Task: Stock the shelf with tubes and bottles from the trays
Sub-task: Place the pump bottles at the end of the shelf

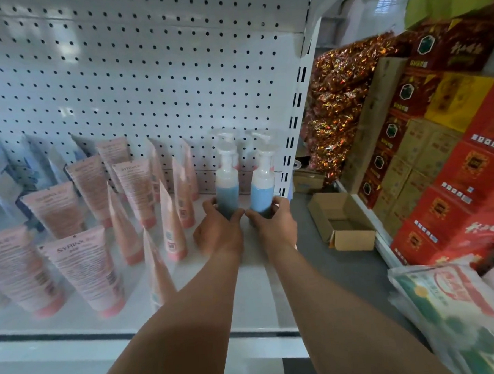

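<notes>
Both hands down at the shelf's [256, 275] far right, left hand [218, 231] wrapped round one blue bottle [226, 185], right hand [273, 222] round the other [261, 190] — best seat both bases flat, pumps aligned, before letting go.

Right of the unit, on grey floor [344, 264]: open empty cardboard box [342, 222]. Behind it, heap of red-gold foil packets [338, 96], stacked brown cartons [402, 178], red printed cartons [463, 192], yellow carton [459, 101]. Bottom right, plastic-wrapped printed bags [458, 307].
</notes>
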